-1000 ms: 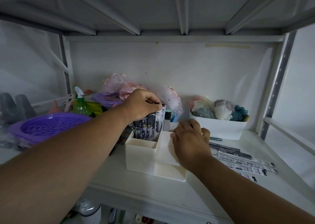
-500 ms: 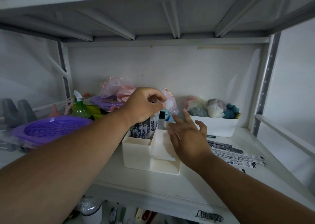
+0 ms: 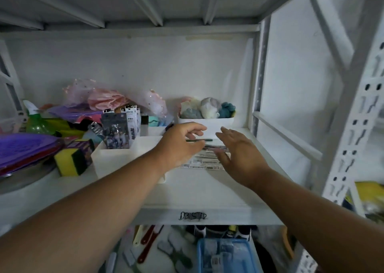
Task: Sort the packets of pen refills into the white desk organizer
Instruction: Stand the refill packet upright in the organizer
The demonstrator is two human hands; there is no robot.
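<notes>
The white desk organizer (image 3: 112, 160) stands on the shelf left of centre, with several refill packets (image 3: 121, 130) upright in its back compartment. More flat refill packets (image 3: 204, 162) lie on the shelf to its right. My left hand (image 3: 180, 146) hovers over their left end, fingers loosely curled, holding nothing. My right hand (image 3: 239, 154) is over their right end with fingers spread and relaxed. Both hands partly hide the loose packets.
A white bin (image 3: 207, 125) of soft toys sits behind the loose packets. A yellow-green sponge (image 3: 70, 160), a purple basket (image 3: 22, 150) and a green spray bottle (image 3: 35, 121) crowd the left. The rack upright (image 3: 257, 81) bounds the right. A blue crate (image 3: 226, 256) sits below.
My left hand has left the packets in the organizer and moved right to the loose packets. My right hand has come off the organizer and moved right too. The view shifted right.
</notes>
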